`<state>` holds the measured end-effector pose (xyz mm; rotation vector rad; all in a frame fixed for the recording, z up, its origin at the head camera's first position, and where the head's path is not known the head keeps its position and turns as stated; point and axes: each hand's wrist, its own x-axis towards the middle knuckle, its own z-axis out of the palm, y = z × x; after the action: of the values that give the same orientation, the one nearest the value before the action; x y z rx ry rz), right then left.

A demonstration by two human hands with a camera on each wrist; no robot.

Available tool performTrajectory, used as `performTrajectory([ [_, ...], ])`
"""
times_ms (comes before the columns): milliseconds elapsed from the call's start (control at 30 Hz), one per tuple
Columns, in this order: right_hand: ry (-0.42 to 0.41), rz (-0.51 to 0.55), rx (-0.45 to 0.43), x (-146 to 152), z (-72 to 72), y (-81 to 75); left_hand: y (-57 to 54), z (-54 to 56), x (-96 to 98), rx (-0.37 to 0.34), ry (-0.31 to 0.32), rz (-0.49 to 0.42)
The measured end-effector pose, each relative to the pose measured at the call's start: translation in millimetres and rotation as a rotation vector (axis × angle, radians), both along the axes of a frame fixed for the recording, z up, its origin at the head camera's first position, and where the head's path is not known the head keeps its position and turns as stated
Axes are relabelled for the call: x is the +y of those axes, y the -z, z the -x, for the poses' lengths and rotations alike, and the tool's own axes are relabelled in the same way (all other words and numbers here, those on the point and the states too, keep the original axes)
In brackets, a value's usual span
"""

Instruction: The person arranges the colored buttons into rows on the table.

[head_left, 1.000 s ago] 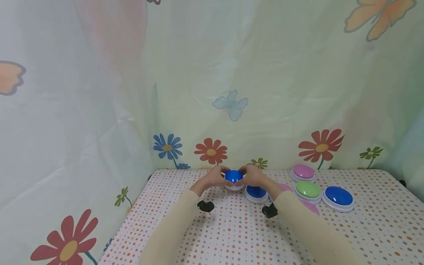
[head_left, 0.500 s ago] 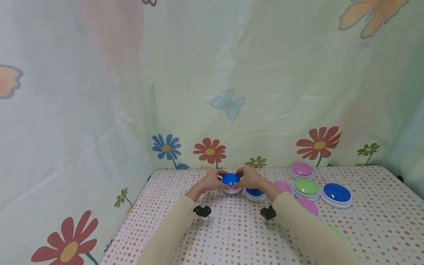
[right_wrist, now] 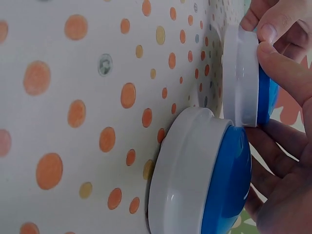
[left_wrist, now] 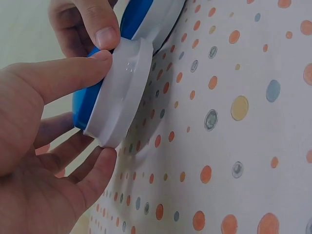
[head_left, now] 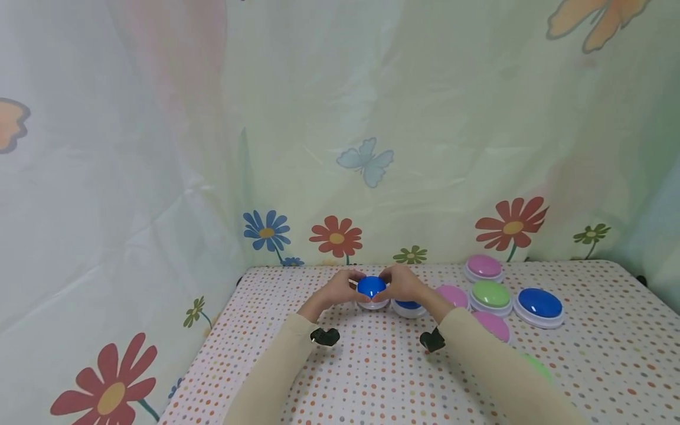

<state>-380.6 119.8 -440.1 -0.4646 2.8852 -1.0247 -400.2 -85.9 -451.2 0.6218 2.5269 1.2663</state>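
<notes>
Between my two hands is a blue-domed push button [head_left: 371,287] with a white round base [left_wrist: 124,90]. My left hand [head_left: 342,288] grips its left side, thumb on the near rim and other fingers round the far side. My right hand [head_left: 402,284] holds the opposite side, and the two thumbs almost meet at the front. The base sits at or just above the tabletop; whether it touches is unclear. A second blue button [right_wrist: 195,180] rests on the table right beside it, partly hidden by my right hand in the head view.
To the right on the dotted table [head_left: 361,383] stand pink buttons [head_left: 484,266], a green button [head_left: 491,294] and another blue button [head_left: 539,303]. A green button [head_left: 539,366] is mostly hidden behind my right sleeve. A flowered curtain [head_left: 366,118] hangs behind and at the left.
The held blue button has come slightly nearer to me, with both hands keeping their grip. The head view has shifted a little, and more of the pink and green buttons shows past my right arm.
</notes>
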Motion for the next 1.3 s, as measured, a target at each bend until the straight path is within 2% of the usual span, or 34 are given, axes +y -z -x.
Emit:
performTrajectory([
  [233,0.002,-0.016,-0.001,1,-1.0,1.4,5.8,2.8,-2.0,-0.012,0.024,-0.021],
  [433,0.004,-0.025,-0.018,0,-1.8,4.0,8.5,0.3,-2.7,-0.007,0.034,-0.014],
  [667,0.024,-0.031,-0.032,-2,-1.8,6.7,6.0,-3.6,-3.6,0.003,0.019,0.005],
  [967,0.055,-0.033,-0.061,-4,-3.8,10.1,14.7,-3.3,-4.4,-0.004,0.017,0.007],
  [1300,0.075,-0.057,-0.042,-1,-1.7,12.9,15.6,-3.2,-3.5,-0.001,0.016,0.006],
])
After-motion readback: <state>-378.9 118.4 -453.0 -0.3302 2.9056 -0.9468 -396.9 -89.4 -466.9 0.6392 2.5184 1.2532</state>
